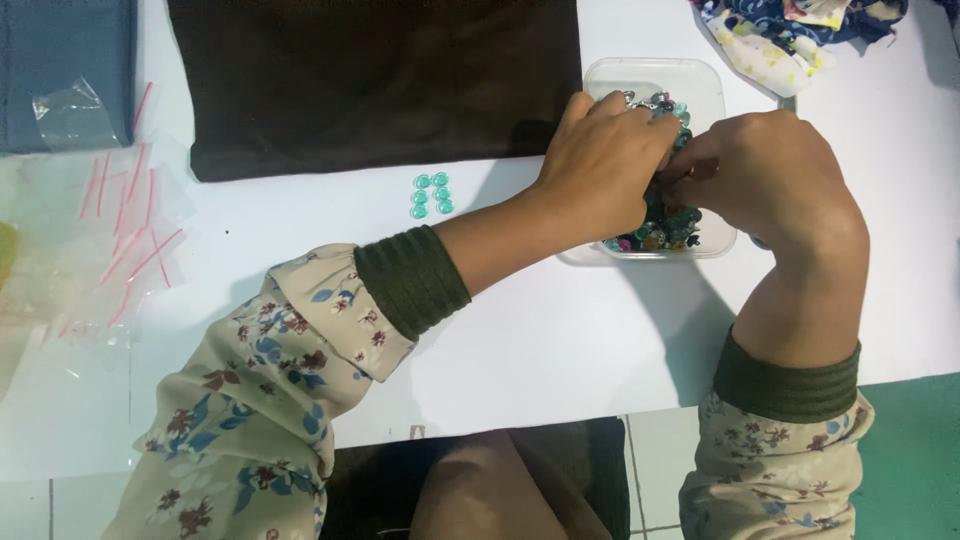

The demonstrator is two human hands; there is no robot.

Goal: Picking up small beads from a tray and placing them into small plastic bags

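I am bending both wrists inward over the clear plastic box on the white worktop. My left hand and right hand are meeting, each grip pinching together on the beaded cluster in the box.

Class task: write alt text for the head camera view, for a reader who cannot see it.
Both hands, left hand and right hand, meet over a clear plastic tub of small teal beads on a white table. Six teal beads lie beside a dark cloth.
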